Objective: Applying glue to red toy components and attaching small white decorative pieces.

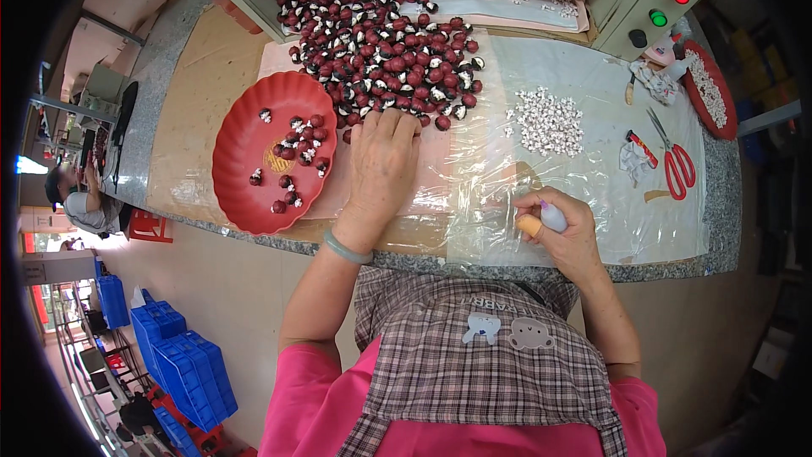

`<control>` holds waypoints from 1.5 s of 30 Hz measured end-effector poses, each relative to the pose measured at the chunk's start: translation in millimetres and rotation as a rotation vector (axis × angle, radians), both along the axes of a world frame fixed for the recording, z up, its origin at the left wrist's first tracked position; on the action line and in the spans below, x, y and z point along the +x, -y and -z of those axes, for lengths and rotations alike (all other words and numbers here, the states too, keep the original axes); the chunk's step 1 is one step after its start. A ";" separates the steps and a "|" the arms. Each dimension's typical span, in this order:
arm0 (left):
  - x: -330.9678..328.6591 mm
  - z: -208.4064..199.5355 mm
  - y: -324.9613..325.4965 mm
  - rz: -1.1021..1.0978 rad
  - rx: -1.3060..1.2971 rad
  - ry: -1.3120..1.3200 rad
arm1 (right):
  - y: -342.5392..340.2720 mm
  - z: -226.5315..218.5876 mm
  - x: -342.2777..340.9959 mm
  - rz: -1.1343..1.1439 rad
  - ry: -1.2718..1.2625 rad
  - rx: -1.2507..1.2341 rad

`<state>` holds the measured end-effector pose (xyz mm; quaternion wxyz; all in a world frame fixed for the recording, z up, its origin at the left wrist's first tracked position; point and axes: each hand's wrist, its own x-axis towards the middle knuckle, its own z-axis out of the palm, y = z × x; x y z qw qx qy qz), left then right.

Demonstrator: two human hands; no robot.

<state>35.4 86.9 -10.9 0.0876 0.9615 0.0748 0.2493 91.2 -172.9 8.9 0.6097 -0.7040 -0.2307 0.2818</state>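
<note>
My left hand (383, 161), a pale green bangle at its wrist, reaches to the near edge of a heap of small dark red and black round pieces (397, 51) with white bits. Its fingers are bent and pressed together; the tips and anything in them are hidden. Closed round a small translucent squeeze bottle (553, 217) is my right hand (568, 237), above the plastic sheet near the table's front edge. An orange cover sits on one of its digits. A red scalloped tray (233, 169) left of my left hand holds several round pieces with white parts attached.
Small white parts (548, 123) lie spread on the sheet. Red-handled scissors (677, 165), a red tube (641, 149) and crumpled tissue are at the right. Behind them stands another red tray (709, 89). A metal housing with lit buttons (657, 19) spans the back.
</note>
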 end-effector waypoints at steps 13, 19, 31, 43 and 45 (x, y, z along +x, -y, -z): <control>-33.4 -18.6 35.0 0.287 -1.914 -0.050 | 4.7 -1.4 13.7 -0.029 -0.203 0.255; -40.6 -14.6 51.7 0.317 -2.210 -0.058 | 3.6 0.8 12.6 0.088 -0.078 0.293; -42.0 -13.9 62.4 0.325 -2.105 -0.153 | 4.9 -24.4 -6.1 0.261 0.139 0.242; -41.2 -8.8 62.6 0.355 -2.107 -0.164 | 6.2 -26.8 -9.9 0.215 0.412 0.158; -41.3 -7.2 62.4 0.359 -2.109 -0.162 | 6.3 -26.7 -9.7 0.220 0.441 0.127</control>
